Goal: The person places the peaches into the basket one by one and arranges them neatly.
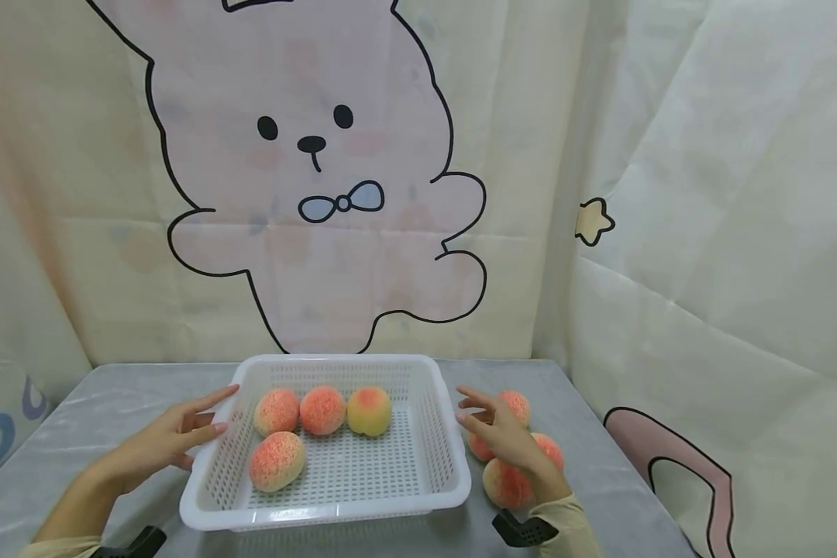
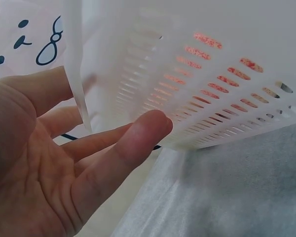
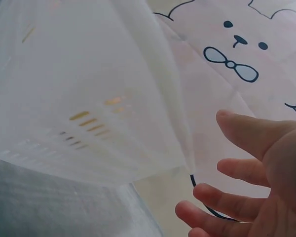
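A white slatted plastic basket stands on the table with several peaches in it. Three peaches form a row toward the back: two pinkish, the right one a yellow peach. Another pinkish peach lies nearer the front left. My left hand is at the basket's left side, fingers loosely extended, fingertips right at the rim. In the left wrist view, its fingers overlap the slatted wall. My right hand hovers off the right rim, its fingers spread and holding nothing.
Several more peaches lie on the grey-covered table right of the basket, partly hidden beneath my right hand and forearm. Behind the table hangs a curtain with a cartoon bear; another pale curtain borders the right side.
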`<move>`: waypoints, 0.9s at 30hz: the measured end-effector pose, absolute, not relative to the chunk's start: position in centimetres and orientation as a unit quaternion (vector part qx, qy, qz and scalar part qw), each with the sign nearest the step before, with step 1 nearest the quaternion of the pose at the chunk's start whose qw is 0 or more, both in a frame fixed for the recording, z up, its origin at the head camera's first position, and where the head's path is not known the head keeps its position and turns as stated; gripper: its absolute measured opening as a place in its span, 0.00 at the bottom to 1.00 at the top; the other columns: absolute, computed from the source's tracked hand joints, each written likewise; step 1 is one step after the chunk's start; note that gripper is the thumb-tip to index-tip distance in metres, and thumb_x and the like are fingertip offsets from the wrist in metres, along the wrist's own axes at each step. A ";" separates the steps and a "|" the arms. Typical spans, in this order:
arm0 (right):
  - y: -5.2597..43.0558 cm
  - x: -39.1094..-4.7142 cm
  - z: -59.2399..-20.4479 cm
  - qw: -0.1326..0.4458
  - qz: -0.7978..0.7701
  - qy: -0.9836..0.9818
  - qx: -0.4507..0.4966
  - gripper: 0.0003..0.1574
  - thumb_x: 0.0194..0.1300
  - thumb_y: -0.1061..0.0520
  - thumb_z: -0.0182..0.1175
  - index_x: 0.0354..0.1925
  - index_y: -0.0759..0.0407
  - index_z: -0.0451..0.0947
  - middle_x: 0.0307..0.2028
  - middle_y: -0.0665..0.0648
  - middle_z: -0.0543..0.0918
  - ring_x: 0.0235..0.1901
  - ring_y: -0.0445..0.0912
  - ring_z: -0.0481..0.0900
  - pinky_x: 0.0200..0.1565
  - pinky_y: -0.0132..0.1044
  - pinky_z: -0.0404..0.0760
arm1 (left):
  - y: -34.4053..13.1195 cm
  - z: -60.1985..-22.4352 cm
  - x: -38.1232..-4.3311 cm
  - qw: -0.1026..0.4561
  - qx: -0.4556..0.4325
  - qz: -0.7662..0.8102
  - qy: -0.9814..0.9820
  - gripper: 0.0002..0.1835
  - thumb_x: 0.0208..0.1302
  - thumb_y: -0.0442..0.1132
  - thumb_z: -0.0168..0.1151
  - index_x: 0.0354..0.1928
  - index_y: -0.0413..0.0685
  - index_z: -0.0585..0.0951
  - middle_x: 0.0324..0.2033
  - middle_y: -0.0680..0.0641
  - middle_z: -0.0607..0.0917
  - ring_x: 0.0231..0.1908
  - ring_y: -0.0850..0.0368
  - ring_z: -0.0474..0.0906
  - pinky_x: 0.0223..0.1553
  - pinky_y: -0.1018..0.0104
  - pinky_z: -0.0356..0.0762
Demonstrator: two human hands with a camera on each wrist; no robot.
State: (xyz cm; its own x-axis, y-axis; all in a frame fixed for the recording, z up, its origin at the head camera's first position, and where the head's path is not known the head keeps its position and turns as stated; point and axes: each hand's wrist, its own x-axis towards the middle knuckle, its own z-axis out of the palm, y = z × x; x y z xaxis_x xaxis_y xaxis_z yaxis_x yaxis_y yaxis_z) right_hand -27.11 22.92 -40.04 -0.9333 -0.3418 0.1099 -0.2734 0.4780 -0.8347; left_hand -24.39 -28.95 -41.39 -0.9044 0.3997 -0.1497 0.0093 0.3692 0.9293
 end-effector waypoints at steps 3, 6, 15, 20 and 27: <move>23.7 -27.0 -39.6 0.021 -0.473 0.864 -0.171 0.35 0.73 0.51 0.60 0.73 0.60 0.66 0.61 0.71 0.77 0.53 0.54 0.83 0.48 0.41 0.82 | -28.9 -41.5 -24.4 0.179 0.124 0.546 0.809 0.41 0.78 0.46 0.52 0.81 0.50 0.41 0.75 0.23 0.52 0.55 0.50 0.81 0.43 0.48 0.87; 24.8 -27.0 -39.0 0.007 -0.467 0.867 -0.172 0.36 0.73 0.52 0.60 0.74 0.62 0.65 0.61 0.72 0.77 0.52 0.55 0.83 0.49 0.39 0.82 | -29.0 -41.6 -24.5 0.177 0.123 0.545 0.811 0.41 0.78 0.46 0.51 0.81 0.49 0.41 0.75 0.23 0.53 0.54 0.51 0.81 0.42 0.47 0.87; 29.5 -26.4 -37.8 0.006 -0.442 0.884 -0.152 0.36 0.76 0.53 0.57 0.74 0.64 0.62 0.65 0.75 0.73 0.61 0.66 0.77 0.57 0.55 0.80 | -29.0 -41.7 -24.7 0.177 0.117 0.542 0.813 0.41 0.77 0.47 0.52 0.81 0.50 0.42 0.76 0.23 0.50 0.57 0.46 0.80 0.43 0.46 0.87; 32.2 -26.1 -38.0 0.033 -0.431 0.891 -0.142 0.32 0.73 0.54 0.59 0.69 0.67 0.69 0.67 0.73 0.73 0.62 0.68 0.75 0.57 0.54 0.80 | -29.1 -41.8 -24.7 0.173 0.113 0.535 0.819 0.41 0.77 0.47 0.52 0.81 0.49 0.43 0.75 0.22 0.52 0.57 0.46 0.79 0.42 0.48 0.87; 34.6 -26.5 -39.6 0.095 -0.406 0.889 -0.187 0.32 0.72 0.55 0.61 0.68 0.67 0.70 0.68 0.74 0.71 0.63 0.72 0.70 0.56 0.57 0.77 | -29.1 -42.0 -24.8 0.169 0.105 0.525 0.827 0.41 0.76 0.48 0.54 0.81 0.50 0.44 0.75 0.22 0.53 0.58 0.44 0.79 0.42 0.49 0.87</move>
